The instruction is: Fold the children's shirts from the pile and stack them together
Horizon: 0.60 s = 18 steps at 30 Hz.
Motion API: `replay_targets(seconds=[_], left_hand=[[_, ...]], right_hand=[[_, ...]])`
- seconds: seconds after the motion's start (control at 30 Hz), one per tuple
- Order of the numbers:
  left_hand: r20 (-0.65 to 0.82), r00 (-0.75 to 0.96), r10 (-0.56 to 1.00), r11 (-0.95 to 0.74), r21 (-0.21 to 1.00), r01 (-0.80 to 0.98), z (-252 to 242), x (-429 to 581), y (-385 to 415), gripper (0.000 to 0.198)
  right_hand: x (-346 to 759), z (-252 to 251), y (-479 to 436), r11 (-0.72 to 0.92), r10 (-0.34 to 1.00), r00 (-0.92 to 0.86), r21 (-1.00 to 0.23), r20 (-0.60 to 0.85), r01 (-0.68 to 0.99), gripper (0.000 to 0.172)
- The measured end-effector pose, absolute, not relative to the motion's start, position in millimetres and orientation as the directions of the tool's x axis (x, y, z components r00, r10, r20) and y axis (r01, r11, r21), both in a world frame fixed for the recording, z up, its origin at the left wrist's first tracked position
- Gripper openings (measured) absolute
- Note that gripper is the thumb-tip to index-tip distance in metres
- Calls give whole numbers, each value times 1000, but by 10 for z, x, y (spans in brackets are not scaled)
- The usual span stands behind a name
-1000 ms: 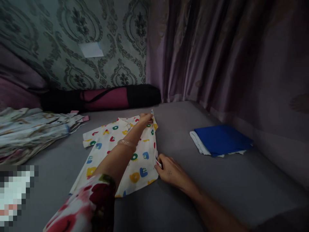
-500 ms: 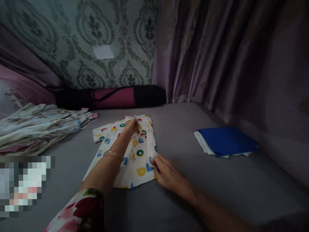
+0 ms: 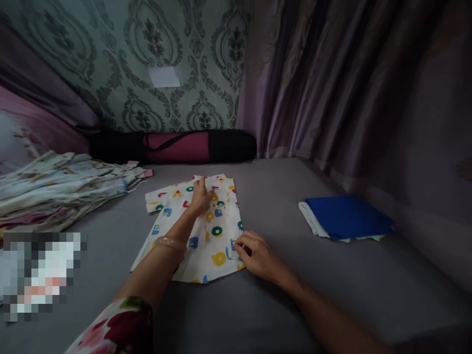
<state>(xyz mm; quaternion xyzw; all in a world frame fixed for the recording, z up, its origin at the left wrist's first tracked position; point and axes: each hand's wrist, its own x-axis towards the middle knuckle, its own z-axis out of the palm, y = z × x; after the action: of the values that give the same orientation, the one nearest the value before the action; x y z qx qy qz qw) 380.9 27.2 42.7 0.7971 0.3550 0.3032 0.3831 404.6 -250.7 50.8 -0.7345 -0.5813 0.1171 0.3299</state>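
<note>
Printed shirt (image 3: 217, 236) flat on the bed (image 3: 276, 201), short of its far edge: left hand (image 3: 201, 197) released, resting across the chest, apparently steadying it; right hand (image 3: 257, 254) pinching cloth near the hem, on the side towards the bed's right edge, likely keeping the fold aligned.

printed shirt (image 3: 217, 231) — left hand (image 3: 202, 199) atop, right hand (image 3: 258, 255) at edge, blue cloth (image 3: 348, 216)

A home, probably a bedroom: damask-patterned wallpaper (image 3: 206, 73), purple curtains (image 3: 280, 88) and a sheet-covered surface (image 3: 273, 191) piled with clothes (image 3: 62, 182).
</note>
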Motion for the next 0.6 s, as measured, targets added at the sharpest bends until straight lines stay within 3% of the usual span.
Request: replay_targets(seconds=[0.1, 0.2, 0.3, 0.43, 0.6], left_hand=[[337, 723, 603, -723, 613, 318, 468, 3613, 187, 50], [245, 920, 307, -855, 496, 153, 518, 3326, -83, 36], [171, 980, 99, -900, 436, 15, 548, 3015, -484, 35], [84, 996, 18, -919, 394, -16, 503, 2709, -916, 39], [59, 996, 73, -933, 357, 47, 384, 2559, -1075, 42]], right_hand=[[4179, 458, -2437, -163, 914, 341, -569, 220, 806, 26], [4331, 433, -2256, -207, 923, 335, -493, 187, 845, 38], [4465, 425, -1942, -234, 941, 313, -421, 129, 876, 48], [4576, 387, -1445, -277, 944, 324, -379, 65, 883, 53], [4662, 287, -1025, -363, 926, 377, -359, -33, 860, 59]])
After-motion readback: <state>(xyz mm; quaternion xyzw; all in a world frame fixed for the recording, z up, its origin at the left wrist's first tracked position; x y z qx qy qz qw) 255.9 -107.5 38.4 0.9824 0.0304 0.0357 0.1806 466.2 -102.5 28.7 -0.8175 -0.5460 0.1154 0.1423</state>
